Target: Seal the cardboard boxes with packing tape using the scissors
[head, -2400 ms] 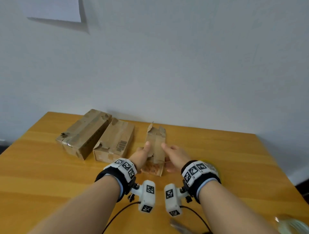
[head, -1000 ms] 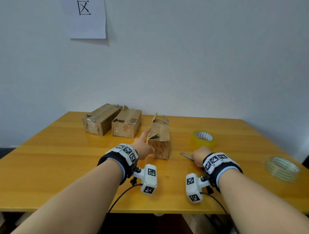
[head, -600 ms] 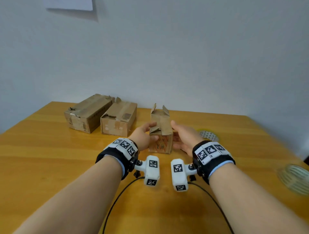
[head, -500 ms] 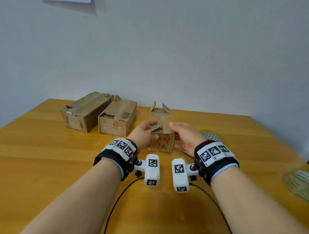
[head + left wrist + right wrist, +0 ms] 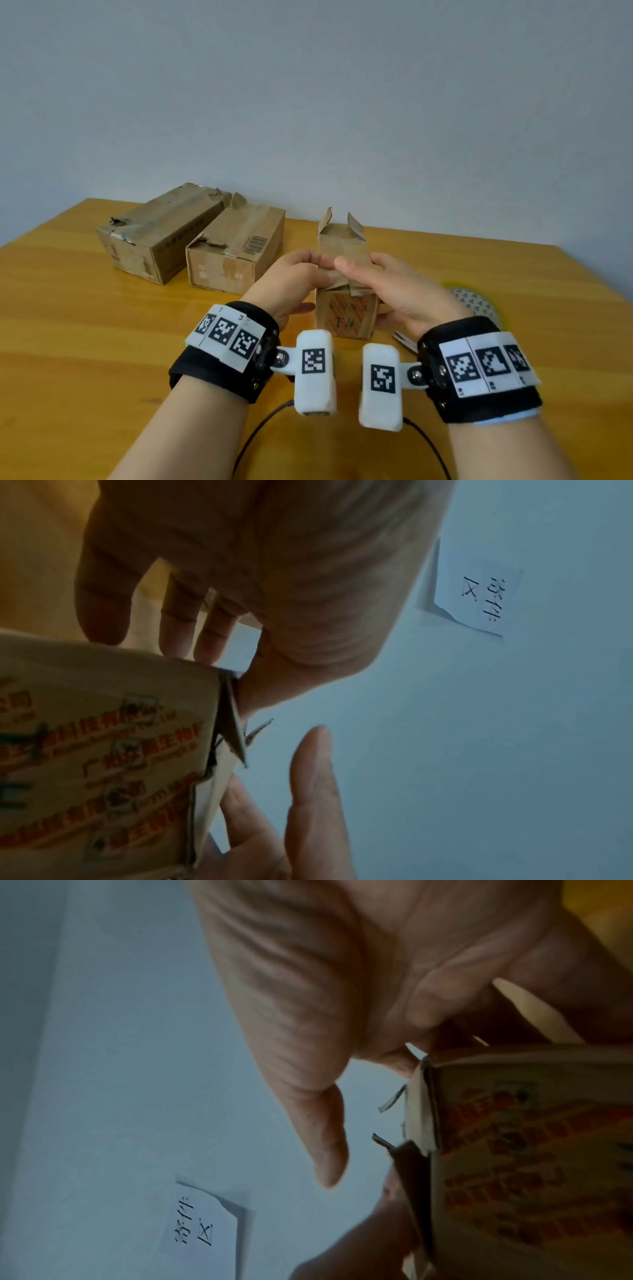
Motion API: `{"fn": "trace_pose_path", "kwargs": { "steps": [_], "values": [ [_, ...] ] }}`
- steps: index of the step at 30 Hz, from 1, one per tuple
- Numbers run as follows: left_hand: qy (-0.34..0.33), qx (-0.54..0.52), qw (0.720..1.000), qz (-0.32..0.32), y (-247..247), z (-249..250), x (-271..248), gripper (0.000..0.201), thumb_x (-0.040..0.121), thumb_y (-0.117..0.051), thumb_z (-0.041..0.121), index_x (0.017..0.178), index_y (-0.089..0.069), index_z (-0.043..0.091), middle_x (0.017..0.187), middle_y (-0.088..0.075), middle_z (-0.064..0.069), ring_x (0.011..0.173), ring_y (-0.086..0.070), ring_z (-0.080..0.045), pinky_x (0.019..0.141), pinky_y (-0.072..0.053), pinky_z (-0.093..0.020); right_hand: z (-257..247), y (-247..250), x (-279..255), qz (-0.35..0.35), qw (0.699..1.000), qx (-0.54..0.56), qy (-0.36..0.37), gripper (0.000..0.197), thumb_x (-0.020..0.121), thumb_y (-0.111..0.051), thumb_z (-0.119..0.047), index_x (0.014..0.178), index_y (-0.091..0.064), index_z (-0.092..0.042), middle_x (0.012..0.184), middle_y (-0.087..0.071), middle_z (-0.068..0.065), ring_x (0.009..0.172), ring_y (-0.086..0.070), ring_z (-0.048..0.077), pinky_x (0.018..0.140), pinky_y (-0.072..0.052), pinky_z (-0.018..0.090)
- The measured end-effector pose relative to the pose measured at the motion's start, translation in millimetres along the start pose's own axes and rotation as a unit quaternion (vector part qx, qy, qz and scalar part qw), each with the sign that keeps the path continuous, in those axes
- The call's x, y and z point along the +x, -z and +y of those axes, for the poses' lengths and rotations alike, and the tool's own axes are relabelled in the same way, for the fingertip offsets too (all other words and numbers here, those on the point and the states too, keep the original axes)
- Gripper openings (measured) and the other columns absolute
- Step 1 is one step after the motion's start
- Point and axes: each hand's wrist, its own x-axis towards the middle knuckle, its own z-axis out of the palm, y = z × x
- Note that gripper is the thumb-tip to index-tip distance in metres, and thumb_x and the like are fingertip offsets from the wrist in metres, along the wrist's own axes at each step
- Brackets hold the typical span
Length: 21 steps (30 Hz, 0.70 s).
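A small cardboard box [image 5: 346, 317] with orange print stands upright on the wooden table [image 5: 85, 325], its far top flaps sticking up. My left hand [image 5: 294, 277] grips its left side, thumb on a near top flap. My right hand [image 5: 394, 287] grips the right side, its thumb stretched over the top beside the left thumb. In the left wrist view the printed box [image 5: 103, 737] lies under my left hand [image 5: 240, 588]. In the right wrist view my right hand [image 5: 377, 974] curls behind the box [image 5: 531, 1137]. A yellow tape roll [image 5: 474, 301] and the scissors' tip [image 5: 406, 341] show behind my right wrist.
Two larger, worn cardboard boxes [image 5: 161, 233] [image 5: 236, 250] lie side by side at the back left of the table. A white wall rises close behind the table, with a paper note [image 5: 479, 599] [image 5: 202, 1223] stuck on it. Cables trail from my wrists toward the near edge.
A second ago my right hand was by the scissors; it has come back to the small box. Both thumbs have moved up onto the near top flaps, which are bent down.
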Motion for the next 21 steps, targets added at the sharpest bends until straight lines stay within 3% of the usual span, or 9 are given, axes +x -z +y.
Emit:
{"fn": "trace_pose_path", "kwargs": {
  "steps": [2,5,7,10,13,18,21],
  "values": [
    [-0.003,0.016,1.000,0.005,0,0,6,0.017,0.086,-0.063,0.011,0.099,-0.064,0.022,0.097,-0.070,0.000,0.103,-0.064,-0.023,0.089,-0.050,-0.044,-1,4,3,-0.011,1.000,-0.020,0.006,0.044,0.079,-0.073,-0.061,0.112,-0.063,-0.034,0.105,-0.073,-0.008,0.098,-0.067,0.012,0.087,-0.057,0.041],
    [-0.010,0.040,0.999,0.007,-1,3,12,0.022,0.086,-0.061,0.008,0.103,-0.064,0.021,0.093,-0.068,0.001,0.095,-0.064,-0.021,0.089,-0.053,-0.046,-1,10,7,-0.032,0.998,-0.048,0.027,0.065,0.060,-0.074,-0.071,0.115,-0.065,-0.038,0.106,-0.074,-0.009,0.103,-0.068,0.014,0.091,-0.056,0.046],
    [-0.007,0.048,0.999,0.005,-2,5,15,0.024,0.085,-0.062,0.009,0.106,-0.065,0.022,0.095,-0.066,0.002,0.097,-0.063,-0.022,0.089,-0.053,-0.045,0,13,12,-0.041,0.997,-0.056,0.029,0.069,0.054,-0.078,-0.067,0.115,-0.064,-0.038,0.105,-0.075,-0.008,0.103,-0.069,0.015,0.091,-0.057,0.047],
    [-0.003,0.046,0.999,0.003,-1,5,16,0.025,0.089,-0.060,0.006,0.109,-0.065,0.021,0.094,-0.063,0.005,0.100,-0.062,-0.021,0.088,-0.052,-0.043,1,15,18,-0.047,0.996,-0.066,0.029,0.053,0.075,-0.084,-0.042,0.122,-0.063,-0.034,0.102,-0.076,-0.006,0.097,-0.072,0.016,0.085,-0.059,0.041],
    [-0.003,0.034,0.999,-0.008,6,5,15,0.025,0.094,-0.053,0.002,0.111,-0.065,0.017,0.096,-0.066,0.001,0.095,-0.063,-0.019,0.091,-0.052,-0.046,2,14,24,-0.046,0.996,-0.069,0.029,0.048,0.082,-0.082,-0.028,0.125,-0.061,-0.031,0.102,-0.075,-0.007,0.095,-0.072,0.013,0.076,-0.056,0.033],
    [-0.005,0.037,0.999,-0.016,18,3,13,0.027,0.095,-0.053,0.003,0.108,-0.070,0.019,0.117,-0.068,-0.008,0.109,-0.065,-0.026,0.090,-0.054,-0.046,7,12,26,-0.052,0.997,-0.051,0.021,0.049,0.084,-0.080,-0.022,0.118,-0.048,-0.039,0.107,-0.071,-0.008,0.096,-0.069,0.010,0.069,-0.051,0.026],
    [-0.005,0.044,0.999,-0.020,15,4,13,0.020,0.096,-0.057,0.012,0.109,-0.069,0.022,0.118,-0.067,-0.008,0.111,-0.064,-0.027,0.092,-0.052,-0.046,8,11,26,-0.049,0.998,-0.040,0.011,0.059,0.085,-0.080,-0.024,0.129,-0.044,-0.039,0.111,-0.069,-0.009,0.096,-0.068,0.009,0.068,-0.051,0.025]
  ]
}}
